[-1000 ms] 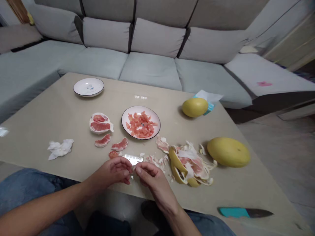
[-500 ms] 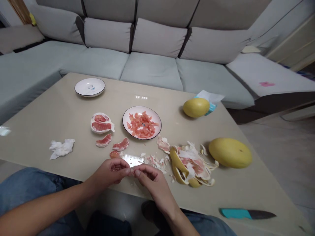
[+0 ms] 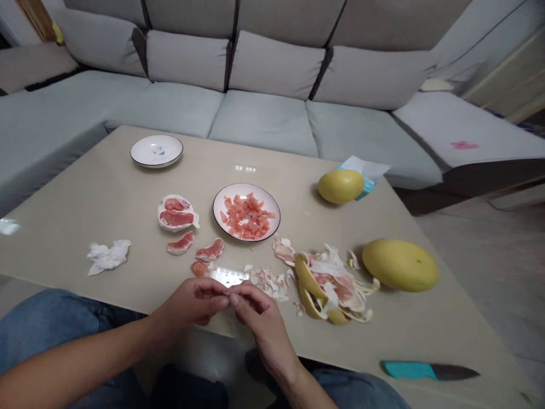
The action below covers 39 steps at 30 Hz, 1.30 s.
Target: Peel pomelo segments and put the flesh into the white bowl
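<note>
Close to the table's front edge, my left hand (image 3: 196,300) and my right hand (image 3: 259,311) meet at their fingertips. Both are closed in a pinch on a small piece of pomelo, mostly hidden by the fingers. Just beyond them lie a small peeled chunk of pomelo flesh (image 3: 199,268) and scraps of white membrane (image 3: 272,283). Two red pomelo segments, one on the left (image 3: 180,243) and one nearer the middle (image 3: 210,250), rest by a partly divided pomelo (image 3: 175,213). Farther back, a white dark-rimmed plate (image 3: 218,211) bears loose red pomelo flesh.
Right of my hands is a heap of pomelo peel (image 3: 307,287). Two whole yellow pomelos (image 3: 400,264) stand at the right, the farther against a tissue pack (image 3: 367,188). A teal-handled knife (image 3: 409,369) lies front right; crumpled tissue (image 3: 109,257) and another plate (image 3: 140,153) are left.
My fingertips have come closer together, and the pinkish bit between them shows less. The things on the table lie as before, with a slight shift of the view.
</note>
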Motion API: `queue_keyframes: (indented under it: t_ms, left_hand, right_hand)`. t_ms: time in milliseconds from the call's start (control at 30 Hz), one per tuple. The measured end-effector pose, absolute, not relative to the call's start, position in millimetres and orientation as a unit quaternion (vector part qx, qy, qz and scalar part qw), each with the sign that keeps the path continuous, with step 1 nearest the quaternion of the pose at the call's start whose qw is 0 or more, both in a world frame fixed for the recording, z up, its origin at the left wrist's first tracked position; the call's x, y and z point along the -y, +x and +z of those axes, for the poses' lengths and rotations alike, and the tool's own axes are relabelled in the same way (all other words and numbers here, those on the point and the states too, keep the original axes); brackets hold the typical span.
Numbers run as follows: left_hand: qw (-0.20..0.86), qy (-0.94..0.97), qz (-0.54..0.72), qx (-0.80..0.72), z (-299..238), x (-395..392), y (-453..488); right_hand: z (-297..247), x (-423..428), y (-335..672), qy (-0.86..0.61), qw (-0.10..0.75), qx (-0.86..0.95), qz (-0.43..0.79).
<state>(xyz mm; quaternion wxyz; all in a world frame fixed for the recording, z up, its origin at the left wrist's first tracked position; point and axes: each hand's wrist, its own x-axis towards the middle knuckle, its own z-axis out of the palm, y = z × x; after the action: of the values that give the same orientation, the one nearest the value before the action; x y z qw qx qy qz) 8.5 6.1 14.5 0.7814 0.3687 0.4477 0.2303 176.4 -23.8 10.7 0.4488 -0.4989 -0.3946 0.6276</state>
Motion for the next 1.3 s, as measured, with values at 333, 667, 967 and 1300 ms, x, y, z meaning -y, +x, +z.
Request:
queue_keyframes:
  t_ms: [333, 667, 967, 1300]
  left_hand:
    - [0.758, 0.424, 0.196, -0.456, 17.1, -8.5, 5.3]
    - [0.752, 0.444, 0.234, -0.428, 17.7, -6.7, 4.7]
    - [0.66, 0.521, 0.269, -0.47, 17.5, -3.3, 3.6]
    - [0.72, 0.433, 0.257, -0.477, 22.3, -10.7, 7.8]
  right_hand:
    - [18.8, 20.5, 186.2, -0.528, 0.395, 0.554, 0.508]
    - [21.7, 23.1, 184.4, -0.537, 0.406, 0.57, 0.471]
    - [15.9, 27.0, 179.6, -0.53, 0.403, 0.53, 0.525]
    - [15.0, 22.8, 179.8, -0.497, 0.411, 0.418, 0.639]
